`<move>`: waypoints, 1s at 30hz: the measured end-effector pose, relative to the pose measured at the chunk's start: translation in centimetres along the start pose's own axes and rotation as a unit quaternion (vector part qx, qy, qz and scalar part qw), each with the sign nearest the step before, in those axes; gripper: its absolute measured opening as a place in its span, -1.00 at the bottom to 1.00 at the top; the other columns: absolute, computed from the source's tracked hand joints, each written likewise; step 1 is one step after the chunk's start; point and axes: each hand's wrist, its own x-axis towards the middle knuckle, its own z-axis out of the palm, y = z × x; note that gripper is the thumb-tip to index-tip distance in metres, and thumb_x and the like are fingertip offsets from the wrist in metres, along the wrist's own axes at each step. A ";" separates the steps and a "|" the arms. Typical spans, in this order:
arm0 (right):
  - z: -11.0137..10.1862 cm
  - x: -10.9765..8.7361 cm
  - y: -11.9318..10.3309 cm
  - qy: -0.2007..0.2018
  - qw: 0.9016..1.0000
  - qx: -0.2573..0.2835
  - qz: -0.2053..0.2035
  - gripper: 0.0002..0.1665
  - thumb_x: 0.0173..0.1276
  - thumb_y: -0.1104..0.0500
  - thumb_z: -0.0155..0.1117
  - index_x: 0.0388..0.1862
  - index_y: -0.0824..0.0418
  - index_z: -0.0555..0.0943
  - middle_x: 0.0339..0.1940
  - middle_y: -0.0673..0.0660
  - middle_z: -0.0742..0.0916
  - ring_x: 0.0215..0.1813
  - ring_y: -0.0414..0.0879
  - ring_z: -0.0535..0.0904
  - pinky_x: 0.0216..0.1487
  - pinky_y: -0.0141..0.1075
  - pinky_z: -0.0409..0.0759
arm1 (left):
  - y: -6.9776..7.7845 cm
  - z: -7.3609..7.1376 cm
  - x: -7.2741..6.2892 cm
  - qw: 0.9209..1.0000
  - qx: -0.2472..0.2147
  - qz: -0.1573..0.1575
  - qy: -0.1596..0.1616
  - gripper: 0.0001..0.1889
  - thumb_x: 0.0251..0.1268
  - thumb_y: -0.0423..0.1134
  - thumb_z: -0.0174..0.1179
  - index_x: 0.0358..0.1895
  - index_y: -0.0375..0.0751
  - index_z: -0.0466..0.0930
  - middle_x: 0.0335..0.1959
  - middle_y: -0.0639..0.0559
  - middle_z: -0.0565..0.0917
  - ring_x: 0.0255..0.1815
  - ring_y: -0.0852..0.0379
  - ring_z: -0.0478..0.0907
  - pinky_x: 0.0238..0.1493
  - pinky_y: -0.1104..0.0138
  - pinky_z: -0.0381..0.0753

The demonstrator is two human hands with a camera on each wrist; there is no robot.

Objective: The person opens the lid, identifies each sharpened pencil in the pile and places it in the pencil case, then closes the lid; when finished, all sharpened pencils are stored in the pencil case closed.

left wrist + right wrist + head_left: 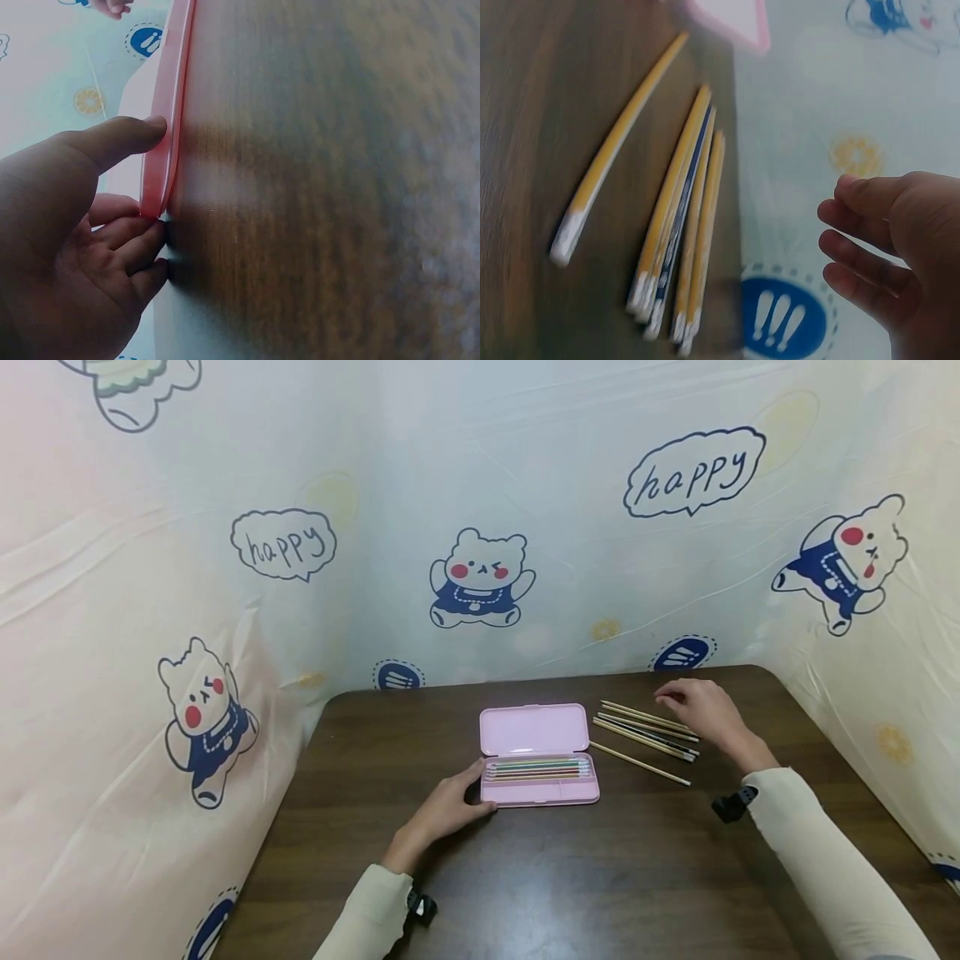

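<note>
A pink pencil case (542, 792) lies on the table with its lid (534, 730) folded back. Inside its tray is a row of several pencils (536, 770). My left hand (448, 803) grips the case at its left end; in the left wrist view the thumb lies on the front wall and the fingers curl at the corner. To the right of the case lie several loose pencils (645, 737), mostly yellow with white ends, one dark. A single pencil (640, 763) lies apart, nearer the front. Over the loose pencils' right end hovers my right hand (701, 710), fingers loosely bent, holding nothing.
The dark wooden table (525, 885) ends at the back against a hanging printed cloth (375, 585), which also rises on both sides. A black wrist camera (733, 805) sits by the right sleeve, another camera (422, 907) by the left.
</note>
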 end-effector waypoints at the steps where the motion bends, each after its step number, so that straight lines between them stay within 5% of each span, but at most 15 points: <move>1: -0.1 -0.1 0.4 -0.004 1.000 0.000 0.007 -0.79 0.58 0.18 0.34 0.01 0.25 0.82 -0.07 0.27 0.87 -0.26 0.01 0.69 -0.22 -0.07 0.62 | 0.0 0.0 0.0 1.000 0.001 0.000 0.001 -0.10 0.45 0.06 0.38 0.71 -0.14 0.16 0.73 -0.13 0.21 0.71 -0.16 0.23 0.63 -0.14 0.32; 6: 0.4 -0.3 2.3 -0.027 0.999 0.003 0.030 -0.76 0.59 0.19 0.32 0.04 0.29 0.80 -0.05 0.32 0.85 -0.27 0.00 0.65 -0.22 -0.09 0.59 | 0.1 0.0 -0.1 1.000 0.000 -0.002 0.003 -0.10 0.46 0.06 0.38 0.71 -0.15 0.16 0.73 -0.12 0.21 0.71 -0.16 0.23 0.63 -0.14 0.31; 16: 3.0 -0.8 5.7 -0.069 0.996 0.008 0.055 -0.74 0.63 0.21 0.24 0.07 0.30 0.78 0.02 0.36 0.83 -0.06 0.18 0.73 -0.01 0.19 0.67 | 0.0 0.0 -0.1 1.000 0.004 -0.008 -0.004 -0.09 0.45 0.07 0.38 0.72 -0.10 0.14 0.74 -0.08 0.19 0.72 -0.16 0.22 0.63 -0.14 0.31; 23: 3.9 -1.2 6.4 -0.068 0.995 0.003 0.068 -0.76 0.58 0.30 0.23 0.05 0.35 0.77 0.06 0.43 0.80 0.06 0.33 0.72 0.10 0.30 0.63 | -0.1 0.0 0.1 1.000 0.005 0.000 -0.003 -0.09 0.44 0.06 0.39 0.71 -0.12 0.15 0.74 -0.08 0.20 0.71 -0.13 0.24 0.64 -0.10 0.33; 30: 4.0 -1.2 6.5 -0.067 0.995 -0.007 0.067 -0.78 0.53 0.31 0.27 0.01 0.35 0.78 -0.04 0.39 0.77 -0.02 0.27 0.69 0.01 0.26 0.63 | 0.0 -0.1 0.1 1.000 0.007 0.006 0.001 -0.10 0.44 0.04 0.40 0.70 -0.15 0.18 0.73 -0.09 0.22 0.70 -0.13 0.26 0.64 -0.09 0.33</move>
